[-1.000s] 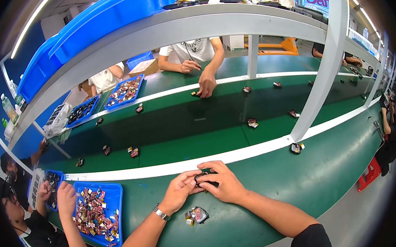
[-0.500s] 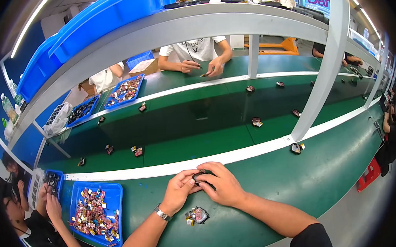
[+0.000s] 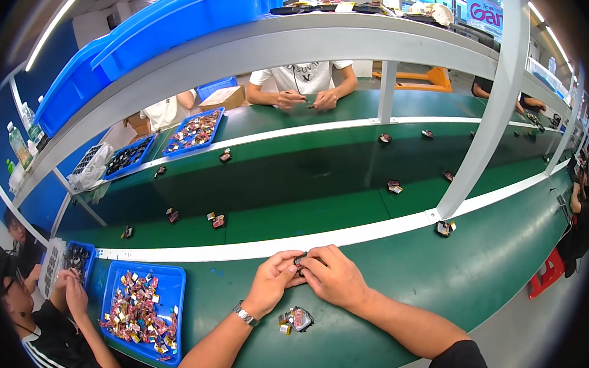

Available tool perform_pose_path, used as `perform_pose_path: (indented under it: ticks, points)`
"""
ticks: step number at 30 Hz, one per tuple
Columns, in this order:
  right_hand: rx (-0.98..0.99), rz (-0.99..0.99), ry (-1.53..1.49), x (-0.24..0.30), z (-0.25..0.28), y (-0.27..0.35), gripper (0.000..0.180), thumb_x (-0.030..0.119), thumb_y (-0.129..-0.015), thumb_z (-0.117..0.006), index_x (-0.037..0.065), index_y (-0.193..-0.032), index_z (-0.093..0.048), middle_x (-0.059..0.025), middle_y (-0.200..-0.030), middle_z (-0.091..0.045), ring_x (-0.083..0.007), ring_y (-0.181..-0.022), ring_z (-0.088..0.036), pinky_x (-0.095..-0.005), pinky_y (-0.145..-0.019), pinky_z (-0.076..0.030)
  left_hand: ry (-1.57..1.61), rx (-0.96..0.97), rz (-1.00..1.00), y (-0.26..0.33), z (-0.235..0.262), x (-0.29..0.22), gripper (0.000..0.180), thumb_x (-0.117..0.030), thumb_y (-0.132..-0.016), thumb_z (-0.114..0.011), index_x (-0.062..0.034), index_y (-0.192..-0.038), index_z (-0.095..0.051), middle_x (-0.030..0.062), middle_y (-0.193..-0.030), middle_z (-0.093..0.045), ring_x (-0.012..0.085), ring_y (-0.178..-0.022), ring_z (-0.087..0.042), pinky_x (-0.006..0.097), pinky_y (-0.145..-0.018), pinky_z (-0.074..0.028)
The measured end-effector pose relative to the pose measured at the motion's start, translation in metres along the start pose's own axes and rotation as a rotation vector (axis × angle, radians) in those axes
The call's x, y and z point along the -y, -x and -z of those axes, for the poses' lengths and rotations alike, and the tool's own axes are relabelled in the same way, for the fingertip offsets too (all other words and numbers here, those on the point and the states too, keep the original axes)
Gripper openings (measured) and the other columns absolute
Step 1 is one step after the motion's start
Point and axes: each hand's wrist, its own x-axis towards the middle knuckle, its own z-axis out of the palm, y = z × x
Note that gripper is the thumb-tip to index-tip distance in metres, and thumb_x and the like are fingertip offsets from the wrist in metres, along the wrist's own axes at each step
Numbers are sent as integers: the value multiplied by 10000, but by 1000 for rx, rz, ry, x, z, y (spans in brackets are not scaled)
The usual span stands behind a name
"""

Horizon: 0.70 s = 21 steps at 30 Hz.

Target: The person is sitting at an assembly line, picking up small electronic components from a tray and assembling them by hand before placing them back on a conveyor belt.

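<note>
Small dark part (image 3: 301, 259) pinched btwn fingers of left hand (image 3: 271, 284) & right hand (image 3: 336, 280); both closed on it.

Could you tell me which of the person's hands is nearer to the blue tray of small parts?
Left. The left hand is right of the blue tray; the right hand lies farther right, beyond it.

Brown cardboard box (image 3: 222, 97) behind far trays, blue-white sign (image 3: 487, 12) top right
</note>
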Motion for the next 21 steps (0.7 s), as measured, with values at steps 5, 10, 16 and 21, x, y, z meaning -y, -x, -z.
perform_pose_path:
  ticks: [5,10,16,21]
  points:
    - [-13,-57,2,1,-5,3,196,29,-737,-752,48,-921,-687,-63,-938,-607,-227,-832,-611,-322,-696,-538,-4,-3,-2,0,1,1,291,-40,-1016,-449,11,-1300,-483,130,-1224,-619,206,-1131,-620,361,-968,-546]
    - [-30,-53,2,-1,-7,2,182,13,-738,-730,40,-910,-678,-60,-929,-597,-227,-831,-603,-328,-683,-533,-8,-2,2,-1,2,3,282,-32,-1016,-442,14,-1291,-487,134,-1221,-621,212,-1130,-621,368,-971,-545]
    - [-42,-2,72,-2,-5,2,175,20,-711,-745,65,-868,-683,-38,-885,-602,-223,-812,-601,-330,-657,-513,-30,23,1,-2,2,3,278,-24,-1015,-435,21,-1284,-488,141,-1227,-618,221,-1129,-622,380,-978,-542]
    - [-45,17,122,-1,-5,2,175,37,-705,-748,70,-862,-677,-42,-922,-609,-225,-823,-596,-323,-668,-511,-35,14,-12,-2,1,6,283,-22,-1010,-447,23,-1287,-482,142,-1253,-605,219,-1128,-620,370,-965,-547]
